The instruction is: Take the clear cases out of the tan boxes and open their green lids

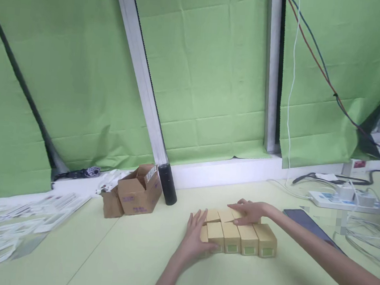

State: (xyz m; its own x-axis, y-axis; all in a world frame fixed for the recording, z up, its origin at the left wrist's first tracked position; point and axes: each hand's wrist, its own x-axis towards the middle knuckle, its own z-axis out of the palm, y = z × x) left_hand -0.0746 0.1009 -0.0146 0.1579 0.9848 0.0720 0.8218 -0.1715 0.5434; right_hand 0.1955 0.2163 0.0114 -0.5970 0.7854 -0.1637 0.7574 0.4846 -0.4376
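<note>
Squaring up small yellow boxes (249,238) seemed step in hand; they stood in two rows on table (131,262), between both hands. Left hand (194,240) was spread around rows' left end, thumb along near side; right hand (249,212) lay over back row, thumb and forefinger apart; whether it pinched any box could not be told. Further aligning likely called for light, even pressure, as gaps showed between rows. Boxes looked closed, contents hidden. Brown carton (139,196) beside black cylinder (167,184) had flaps raised; contents could not be made out.
</note>
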